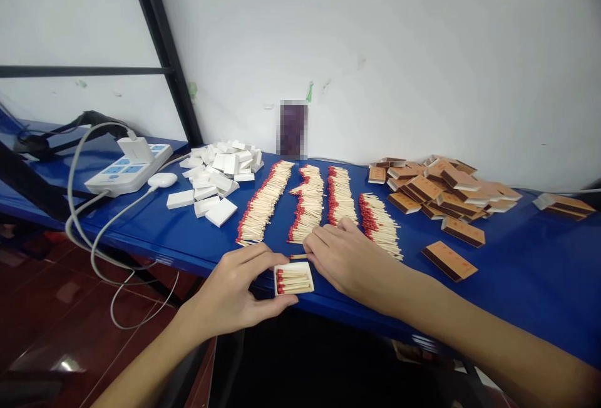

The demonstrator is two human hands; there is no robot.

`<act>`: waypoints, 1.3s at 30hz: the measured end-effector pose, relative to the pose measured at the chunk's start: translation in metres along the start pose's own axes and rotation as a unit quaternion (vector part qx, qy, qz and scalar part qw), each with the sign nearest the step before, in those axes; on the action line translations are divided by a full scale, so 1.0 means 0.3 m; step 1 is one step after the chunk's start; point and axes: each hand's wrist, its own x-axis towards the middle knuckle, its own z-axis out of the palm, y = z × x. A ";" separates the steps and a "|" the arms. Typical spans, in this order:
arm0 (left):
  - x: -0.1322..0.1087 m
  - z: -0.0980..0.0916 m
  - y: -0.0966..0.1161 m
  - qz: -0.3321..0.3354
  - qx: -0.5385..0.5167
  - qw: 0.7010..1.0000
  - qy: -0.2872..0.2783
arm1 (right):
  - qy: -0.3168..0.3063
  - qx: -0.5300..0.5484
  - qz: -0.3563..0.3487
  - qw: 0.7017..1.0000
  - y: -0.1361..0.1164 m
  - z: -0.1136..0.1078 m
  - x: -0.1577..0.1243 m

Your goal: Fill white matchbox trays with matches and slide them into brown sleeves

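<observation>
Near the table's front edge, my left hand (pixel 244 286) is closed around a small white matchbox tray (pixel 310 288), thumb on the near side and fingers on the far side. Several red-tipped matches (pixel 295 281) lie side by side in it, heads to the left. Just beyond the tray, my right hand (pixel 340 258) pinches a match (pixel 298 256), its red head pointing left. Past both hands, rows of loose matches lie on the blue table, among them a long left row (pixel 267 203) and a shorter right row (pixel 382 229) beside my right wrist.
White trays (pixel 218 176) are heaped at the back left. Orange-brown matchbox sleeves (pixel 441 189) form a pile at the right, with a single sleeve (pixel 449 261) nearer me. A power strip (pixel 129 170) with white cables stands far left. A white wall (pixel 375 51) rises behind the table.
</observation>
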 end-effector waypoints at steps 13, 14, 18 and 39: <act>-0.003 0.001 -0.005 -0.009 -0.012 1.000 -0.009 | -0.012 0.010 -0.010 1.000 0.001 -0.007 -0.007; -0.003 0.002 -0.005 -0.008 -0.010 1.000 -0.008 | -0.018 0.013 -0.009 1.000 0.001 -0.008 -0.007; -0.001 0.001 -0.002 -0.008 -0.005 1.000 -0.007 | -0.041 0.010 -0.010 0.999 -0.002 -0.014 -0.006; -0.006 0.002 -0.002 -0.003 -0.002 1.000 -0.006 | 0.008 0.005 0.010 1.000 -0.001 -0.028 0.001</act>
